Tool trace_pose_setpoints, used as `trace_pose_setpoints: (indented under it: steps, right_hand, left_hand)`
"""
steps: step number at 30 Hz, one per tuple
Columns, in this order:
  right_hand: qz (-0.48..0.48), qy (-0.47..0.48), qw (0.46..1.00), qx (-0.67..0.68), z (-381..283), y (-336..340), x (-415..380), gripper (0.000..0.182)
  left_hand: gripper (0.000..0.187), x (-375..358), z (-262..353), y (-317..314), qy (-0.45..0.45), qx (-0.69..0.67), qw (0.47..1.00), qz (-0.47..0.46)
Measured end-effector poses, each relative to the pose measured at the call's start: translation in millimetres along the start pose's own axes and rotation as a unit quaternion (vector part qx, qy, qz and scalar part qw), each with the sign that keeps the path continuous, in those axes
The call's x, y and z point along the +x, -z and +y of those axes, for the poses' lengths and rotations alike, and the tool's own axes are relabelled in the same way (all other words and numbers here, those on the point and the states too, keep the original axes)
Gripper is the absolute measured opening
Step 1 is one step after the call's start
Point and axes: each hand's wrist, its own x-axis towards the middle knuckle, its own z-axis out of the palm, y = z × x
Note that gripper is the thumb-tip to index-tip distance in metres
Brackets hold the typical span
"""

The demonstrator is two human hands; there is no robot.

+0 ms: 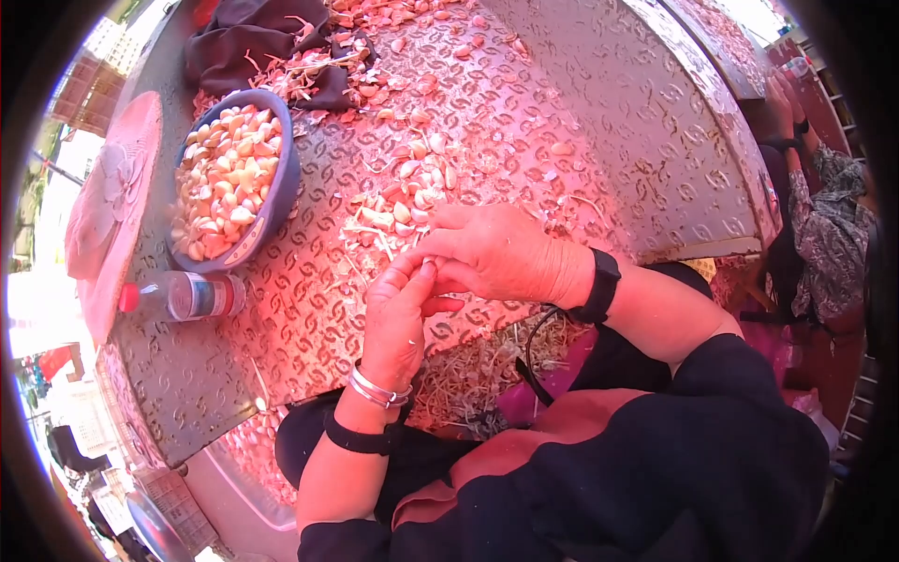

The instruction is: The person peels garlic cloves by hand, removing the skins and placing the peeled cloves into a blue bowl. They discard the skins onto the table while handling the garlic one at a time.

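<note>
My left hand (393, 318), with a silver bangle at the wrist, is closed in a pinch at the table's front edge. My right hand (496, 253), wearing a black watch, meets it fingertip to fingertip. Between them is a garlic clove (429, 261), mostly hidden by the fingers. Just beyond my hands lies a loose pile of garlic cloves (412, 192) with bits of skin and stem. To the left, a blue bowl (285, 178) is heaped with peeled cloves (229, 178).
A plastic bottle (201, 296) with a red cap lies beside the bowl, near a straw hat (117, 201). Dark cloth (248, 47) and garlic scraps cover the far end of the patterned metal table (524, 112). Another person (833, 225) sits at right. Peelings (468, 375) lie below.
</note>
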Motion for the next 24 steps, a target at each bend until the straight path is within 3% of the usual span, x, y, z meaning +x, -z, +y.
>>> trace_pose_setpoints:
  steps: [8,14,17,20,24]
  right_hand:
    - [-0.060,0.039,0.997,-0.022,-3,13,1,0.015]
    - [-0.046,0.047,0.997,0.051,2,23,4,0.020]
    - [-0.063,0.031,0.991,0.111,3,34,4,0.012]
    - [-0.138,0.004,0.970,0.201,6,39,3,0.011]
    - [-0.161,0.048,0.960,0.224,2,35,3,0.011]
  left_hand:
    - [0.027,6,16,3,0.115,0.107,0.984,-0.084]
    - [0.030,4,20,-4,0.112,-0.015,0.989,-0.093]
    - [0.030,3,23,-2,0.125,-0.010,0.981,-0.150]
    - [0.024,6,23,0,0.147,0.018,0.973,-0.178]
    - [0.016,5,14,2,0.126,0.060,0.978,-0.153]
